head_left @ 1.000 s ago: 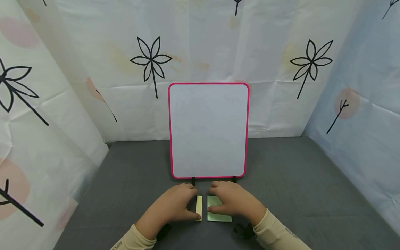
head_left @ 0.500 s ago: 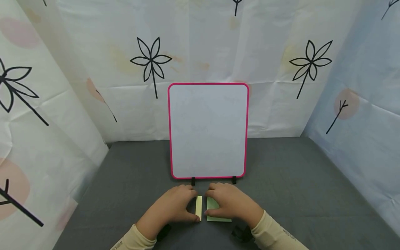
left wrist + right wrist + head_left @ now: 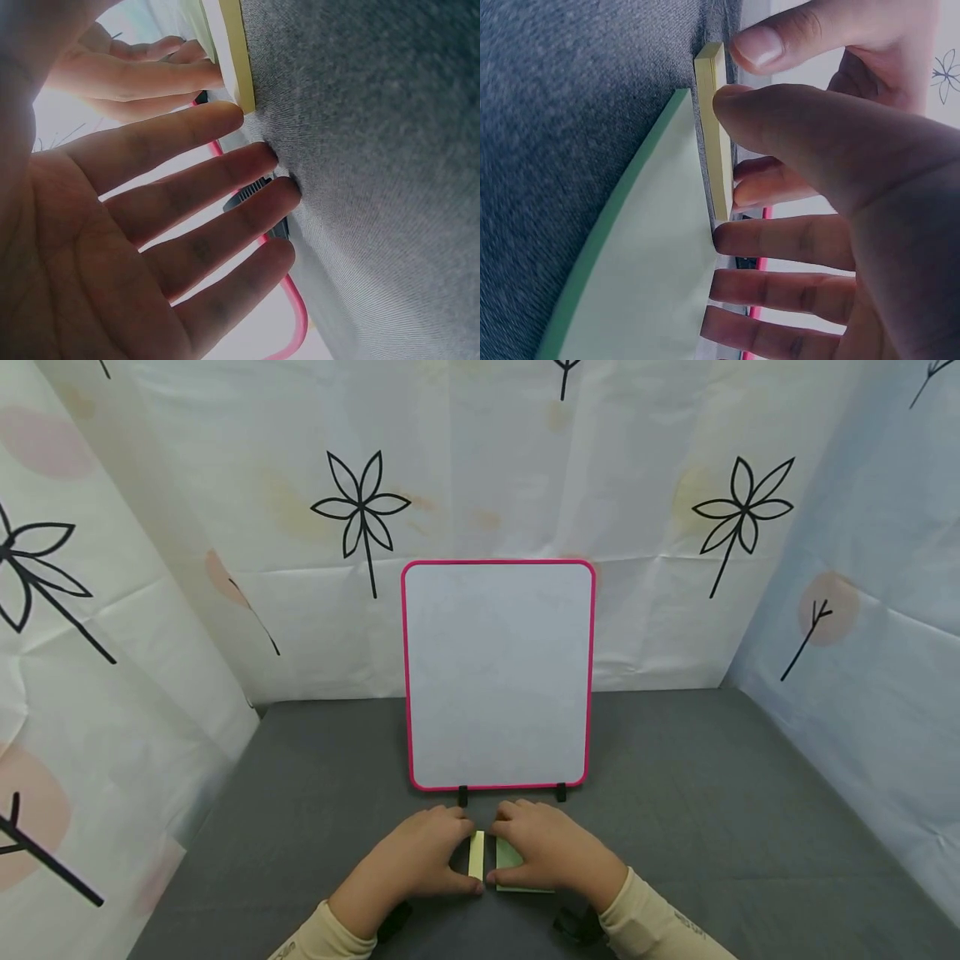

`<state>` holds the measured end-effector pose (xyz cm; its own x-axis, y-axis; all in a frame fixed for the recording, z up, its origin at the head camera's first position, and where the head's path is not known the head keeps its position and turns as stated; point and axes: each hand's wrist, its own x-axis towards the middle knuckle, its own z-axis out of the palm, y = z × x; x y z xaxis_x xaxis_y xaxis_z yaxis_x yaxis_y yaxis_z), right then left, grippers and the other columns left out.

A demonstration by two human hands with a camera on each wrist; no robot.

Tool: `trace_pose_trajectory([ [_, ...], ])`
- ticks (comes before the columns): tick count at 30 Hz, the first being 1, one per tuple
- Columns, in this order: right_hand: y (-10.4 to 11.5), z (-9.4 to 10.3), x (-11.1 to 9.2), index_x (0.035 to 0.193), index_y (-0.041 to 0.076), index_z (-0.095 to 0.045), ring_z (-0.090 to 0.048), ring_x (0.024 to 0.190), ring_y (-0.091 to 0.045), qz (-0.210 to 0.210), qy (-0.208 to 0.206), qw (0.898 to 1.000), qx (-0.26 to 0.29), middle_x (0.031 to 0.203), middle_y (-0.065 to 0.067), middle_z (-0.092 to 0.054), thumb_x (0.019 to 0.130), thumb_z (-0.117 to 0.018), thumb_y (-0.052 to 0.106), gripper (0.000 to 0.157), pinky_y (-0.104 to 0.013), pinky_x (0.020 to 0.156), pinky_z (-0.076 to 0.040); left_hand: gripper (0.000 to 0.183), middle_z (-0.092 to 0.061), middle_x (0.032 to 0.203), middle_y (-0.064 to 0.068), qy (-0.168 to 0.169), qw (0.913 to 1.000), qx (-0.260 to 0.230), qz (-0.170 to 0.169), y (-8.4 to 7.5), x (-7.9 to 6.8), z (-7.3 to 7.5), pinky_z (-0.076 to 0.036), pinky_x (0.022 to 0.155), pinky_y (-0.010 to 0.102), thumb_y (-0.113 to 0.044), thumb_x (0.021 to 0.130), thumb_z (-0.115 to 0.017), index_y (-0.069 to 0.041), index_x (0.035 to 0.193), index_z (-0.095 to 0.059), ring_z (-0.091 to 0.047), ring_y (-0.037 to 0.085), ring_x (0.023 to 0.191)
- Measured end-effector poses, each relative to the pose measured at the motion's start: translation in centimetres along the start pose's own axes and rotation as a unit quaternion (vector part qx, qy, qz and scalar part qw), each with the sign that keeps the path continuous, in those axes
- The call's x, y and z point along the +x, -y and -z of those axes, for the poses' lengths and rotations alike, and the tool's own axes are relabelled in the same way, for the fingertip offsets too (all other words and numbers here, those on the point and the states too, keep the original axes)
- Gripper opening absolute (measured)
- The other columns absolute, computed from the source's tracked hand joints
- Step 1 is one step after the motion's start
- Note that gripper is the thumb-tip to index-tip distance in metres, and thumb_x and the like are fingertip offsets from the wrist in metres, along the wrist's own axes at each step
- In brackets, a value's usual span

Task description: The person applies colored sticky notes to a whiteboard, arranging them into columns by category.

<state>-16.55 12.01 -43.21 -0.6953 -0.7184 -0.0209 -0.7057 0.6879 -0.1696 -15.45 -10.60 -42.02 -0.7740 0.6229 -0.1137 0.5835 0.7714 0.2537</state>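
Between my hands, a narrow yellow pad of sticky notes point(image 3: 477, 857) lies on the grey cloth. Just right of it is a wider green pad of sticky notes point(image 3: 507, 853), partly covered by my right hand point(image 3: 558, 852). My left hand point(image 3: 427, 852) stands at the yellow pad, thumb by its near end and fingers by its far end. In the left wrist view, that hand's straight fingers are spread, with fingertips point(image 3: 289, 196) down at the cloth. The right wrist view shows my right thumb point(image 3: 772, 116) over the yellow pad and its straight fingers beyond the green pad point(image 3: 645, 247).
A whiteboard point(image 3: 498, 677) with a pink frame stands upright behind the hands, on small black feet point(image 3: 462, 796). Grey cloth point(image 3: 712, 810) covers the table. Patterned white fabric point(image 3: 525, 460) hangs behind and at both sides.
My right hand has moved left and slightly nearer, bringing its thumb from over the green pad to the gap beside the yellow pad. The left hand has hardly moved.
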Motion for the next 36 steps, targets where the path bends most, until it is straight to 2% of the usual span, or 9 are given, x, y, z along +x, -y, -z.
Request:
trace_pose_trajectory([
  [10,0.17,-0.15,-0.05,0.126,0.020,-0.074,-0.050,0.086,-0.003,0.006,-0.006,1.000,-0.014,0.106,0.009,-0.062,0.090,-0.077,0.062,0.055,-0.024,0.074,-0.049,0.054,-0.069,0.107,-0.003,-0.015,0.9998,0.007,-0.004,-0.31,-0.21,0.09,-0.056,0.079,0.034,-0.055,0.084,-0.086,-0.011,0.115,-0.076,-0.061,0.013,0.091],
  [21,0.17,-0.41,0.16,0.129,0.021,-0.073,-0.053,0.088,-0.005,-0.001,0.002,1.000,-0.029,0.108,0.007,-0.063,0.090,-0.077,0.062,0.057,-0.028,0.076,-0.052,0.045,-0.068,0.098,-0.003,-0.026,0.9992,0.028,-0.012,-0.06,0.07,-0.15,-0.056,0.078,0.035,-0.046,0.082,-0.090,-0.013,0.108,-0.077,-0.061,0.013,0.086],
  [29,0.42,-0.24,-0.02,0.128,0.020,-0.073,-0.051,0.085,-0.004,0.011,-0.010,0.999,-0.031,0.106,0.008,-0.061,0.090,-0.078,0.061,0.056,-0.025,0.073,-0.050,0.050,-0.069,0.102,-0.005,-0.010,0.9999,0.010,-0.006,0.16,0.24,-0.14,-0.057,0.080,0.036,-0.050,0.079,-0.092,-0.015,0.111,-0.077,-0.061,0.011,0.087],
  [36,0.90,0.11,-0.11,0.128,0.020,-0.073,-0.046,0.080,-0.002,0.013,-0.002,0.999,-0.036,0.106,0.009,-0.060,0.090,-0.078,0.060,0.056,-0.023,0.069,-0.046,0.058,-0.070,0.107,-0.005,0.004,1.0000,0.004,0.002,0.10,0.28,0.01,-0.058,0.084,0.038,-0.053,0.075,-0.094,-0.016,0.116,-0.077,-0.062,0.012,0.091],
])
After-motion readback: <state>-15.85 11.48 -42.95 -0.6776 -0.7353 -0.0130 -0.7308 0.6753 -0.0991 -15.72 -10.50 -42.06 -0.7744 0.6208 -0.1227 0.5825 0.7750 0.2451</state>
